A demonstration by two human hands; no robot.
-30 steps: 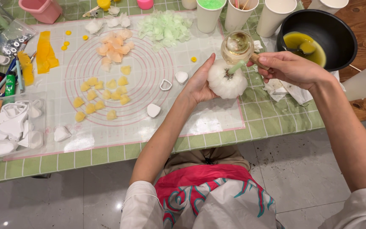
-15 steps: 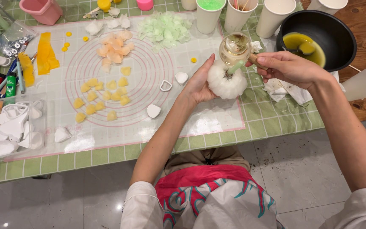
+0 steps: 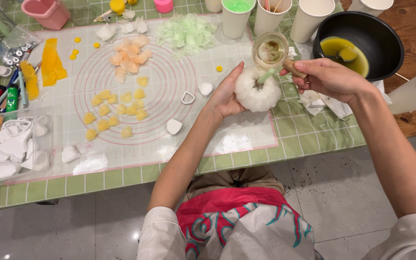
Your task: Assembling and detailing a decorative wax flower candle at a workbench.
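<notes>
— Hands first: what's each one doing?

— My left hand (image 3: 227,96) cups the white flower (image 3: 257,91) above the counter (image 3: 314,139), fingers curled round it. My right hand (image 3: 326,77) pinches a brush (image 3: 278,71), its green tip touching the flower's centre, beside a small glass bowl (image 3: 269,49).

— Which step is that?

— Dabbing the centre, I'd judge. Next calls for a steady wrist, keeping the petals uncrushed.

Wooden table (image 3: 412,36) under a green checked cloth (image 3: 314,139) — clear mat (image 3: 145,144), paper cups (image 3: 309,14), black bowl (image 3: 386,43) on top
</notes>
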